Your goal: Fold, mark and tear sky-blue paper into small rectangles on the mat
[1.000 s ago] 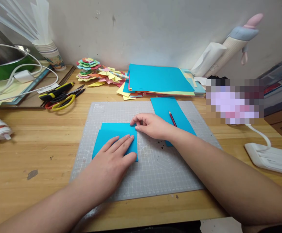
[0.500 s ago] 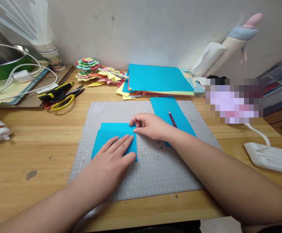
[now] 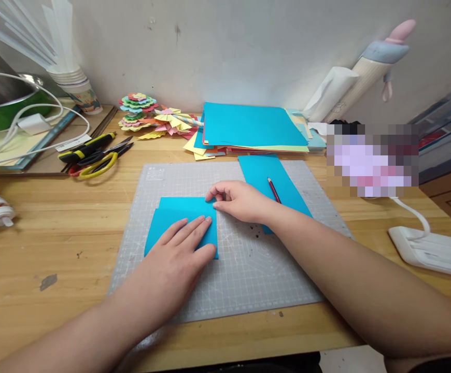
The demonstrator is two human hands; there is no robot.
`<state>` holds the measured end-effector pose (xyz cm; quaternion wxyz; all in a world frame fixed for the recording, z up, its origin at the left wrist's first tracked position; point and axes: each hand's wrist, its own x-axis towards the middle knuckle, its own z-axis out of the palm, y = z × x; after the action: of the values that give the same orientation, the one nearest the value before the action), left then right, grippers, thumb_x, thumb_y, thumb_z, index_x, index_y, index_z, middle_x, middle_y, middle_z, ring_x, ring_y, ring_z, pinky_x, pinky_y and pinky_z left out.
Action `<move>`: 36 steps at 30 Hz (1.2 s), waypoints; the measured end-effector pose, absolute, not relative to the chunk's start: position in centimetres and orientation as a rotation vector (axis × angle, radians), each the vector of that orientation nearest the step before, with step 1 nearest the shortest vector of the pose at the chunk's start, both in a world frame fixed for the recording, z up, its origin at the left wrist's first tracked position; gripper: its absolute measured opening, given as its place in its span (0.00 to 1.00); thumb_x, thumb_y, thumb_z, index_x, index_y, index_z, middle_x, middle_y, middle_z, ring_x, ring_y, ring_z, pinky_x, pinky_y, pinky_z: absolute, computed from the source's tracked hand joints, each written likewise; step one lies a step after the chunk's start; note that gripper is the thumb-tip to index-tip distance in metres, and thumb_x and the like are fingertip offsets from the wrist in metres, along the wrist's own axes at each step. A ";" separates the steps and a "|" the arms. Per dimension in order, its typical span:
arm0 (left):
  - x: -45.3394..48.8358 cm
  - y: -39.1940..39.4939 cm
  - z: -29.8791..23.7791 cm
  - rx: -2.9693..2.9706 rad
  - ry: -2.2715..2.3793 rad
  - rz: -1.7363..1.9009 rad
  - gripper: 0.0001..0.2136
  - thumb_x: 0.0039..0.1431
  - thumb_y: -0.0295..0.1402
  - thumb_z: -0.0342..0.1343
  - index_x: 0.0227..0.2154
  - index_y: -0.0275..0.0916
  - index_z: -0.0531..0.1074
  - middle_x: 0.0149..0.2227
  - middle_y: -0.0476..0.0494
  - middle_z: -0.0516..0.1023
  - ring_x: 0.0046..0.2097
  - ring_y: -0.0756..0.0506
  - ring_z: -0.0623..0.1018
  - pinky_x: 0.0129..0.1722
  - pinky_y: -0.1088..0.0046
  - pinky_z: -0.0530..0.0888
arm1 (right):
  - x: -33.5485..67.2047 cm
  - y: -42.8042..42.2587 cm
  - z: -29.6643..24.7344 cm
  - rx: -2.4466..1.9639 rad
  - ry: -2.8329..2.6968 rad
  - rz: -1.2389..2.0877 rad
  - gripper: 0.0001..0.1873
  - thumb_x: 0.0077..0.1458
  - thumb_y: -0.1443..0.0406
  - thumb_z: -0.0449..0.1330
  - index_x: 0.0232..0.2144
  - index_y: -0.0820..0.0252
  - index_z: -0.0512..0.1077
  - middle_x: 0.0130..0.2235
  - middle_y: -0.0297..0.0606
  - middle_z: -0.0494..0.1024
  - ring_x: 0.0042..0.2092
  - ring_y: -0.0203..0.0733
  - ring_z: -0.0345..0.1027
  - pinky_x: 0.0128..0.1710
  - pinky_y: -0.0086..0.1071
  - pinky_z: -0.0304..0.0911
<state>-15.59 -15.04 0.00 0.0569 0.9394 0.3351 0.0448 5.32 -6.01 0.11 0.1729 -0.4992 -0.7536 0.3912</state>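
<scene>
Head view: the table point(image 3: 54, 228) bears a grey mat point(image 3: 256, 280), a paper stack point(image 3: 254, 124) behind it. The right arm point(image 3: 338, 269) partly covers a blue strip point(image 3: 287, 194); left of that, on the mat, lies the layered blue paper point(image 3: 174, 211). The left hand point(image 3: 188, 254) lies flat on it, fingers extended; the right hand point(image 3: 241, 201) curls at its far right corner, pinching or not, I cannot tell. A pencil point(image 3: 272, 189) rests on the strip.

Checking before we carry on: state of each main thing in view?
Cutting mat, flat.
Layered blue paper, flat, edges offset.
Blue strip, flat.
Pencil, lying on the blue strip, sharpened.
Left hand, flat on the layered blue paper.
Right hand, fingers curled at that paper's far corner.
Scissors, open or shut unclear.
</scene>
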 end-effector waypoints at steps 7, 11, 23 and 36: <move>-15.6 -15.0 0.1 2.874 1.019 0.079 0.08 0.64 0.26 0.47 0.43 0.40 0.68 0.67 0.35 0.56 0.67 0.38 0.57 0.61 0.48 0.59 | 5.6 -5.8 -0.2 -1.361 -2.140 1.143 0.09 0.53 0.68 0.61 0.39 0.58 0.73 0.29 0.29 0.70 0.28 0.32 0.61 0.29 0.29 0.55; -15.6 -15.0 0.1 2.867 1.016 0.092 0.08 0.64 0.26 0.47 0.43 0.41 0.68 0.67 0.37 0.56 0.67 0.38 0.57 0.62 0.49 0.59 | 5.6 -5.8 -0.3 -1.360 -2.158 1.130 0.11 0.51 0.68 0.63 0.39 0.58 0.74 0.30 0.28 0.70 0.28 0.32 0.61 0.28 0.29 0.53; -15.8 -15.0 0.9 2.838 0.956 0.212 0.12 0.65 0.26 0.47 0.48 0.43 0.69 0.54 0.43 0.71 0.55 0.41 0.70 0.53 0.57 0.68 | 5.3 -6.3 0.4 -1.400 -2.215 1.018 0.10 0.51 0.69 0.63 0.38 0.56 0.74 0.32 0.30 0.70 0.32 0.34 0.62 0.29 0.29 0.52; -15.9 -15.6 1.6 2.939 0.907 0.261 0.14 0.65 0.25 0.44 0.45 0.43 0.72 0.47 0.45 0.77 0.49 0.44 0.75 0.62 0.53 0.55 | 5.4 -6.2 0.2 -1.387 -2.249 0.972 0.10 0.52 0.68 0.62 0.39 0.55 0.74 0.33 0.31 0.71 0.33 0.35 0.63 0.30 0.29 0.53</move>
<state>-15.88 -15.62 1.60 0.0275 0.9518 0.2936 0.0844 5.39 -6.24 0.21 0.1625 -0.4863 -0.7881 0.3406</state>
